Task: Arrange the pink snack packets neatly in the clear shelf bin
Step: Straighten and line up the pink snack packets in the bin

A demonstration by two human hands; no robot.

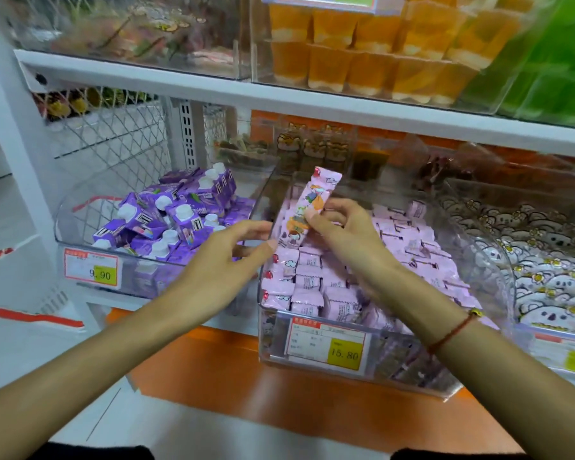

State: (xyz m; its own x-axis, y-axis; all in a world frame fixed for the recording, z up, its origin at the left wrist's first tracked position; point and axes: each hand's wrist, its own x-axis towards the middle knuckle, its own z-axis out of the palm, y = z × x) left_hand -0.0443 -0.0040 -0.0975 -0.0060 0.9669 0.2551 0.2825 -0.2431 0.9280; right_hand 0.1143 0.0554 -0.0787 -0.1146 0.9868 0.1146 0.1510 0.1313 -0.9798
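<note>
Pink snack packet [309,204] held tilted above the clear shelf bin [312,363], near its left wall.

The right hand [342,234] pinches its middle; the left hand [226,257], fingers apart, touches its lower end over the stacked packets [312,287].

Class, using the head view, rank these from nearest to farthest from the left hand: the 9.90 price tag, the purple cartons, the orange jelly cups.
From the left hand:
1. Purple cartons, just beyond its fingers.
2. 9.90 price tag, lower left.
3. Orange jelly cups, shelf above.

The clear shelf bin [316,368] is glossy transparent plastic. The pink snack packets [307,283] inside it are smooth, shiny film. The price label [327,345] on its front is paper.
</note>
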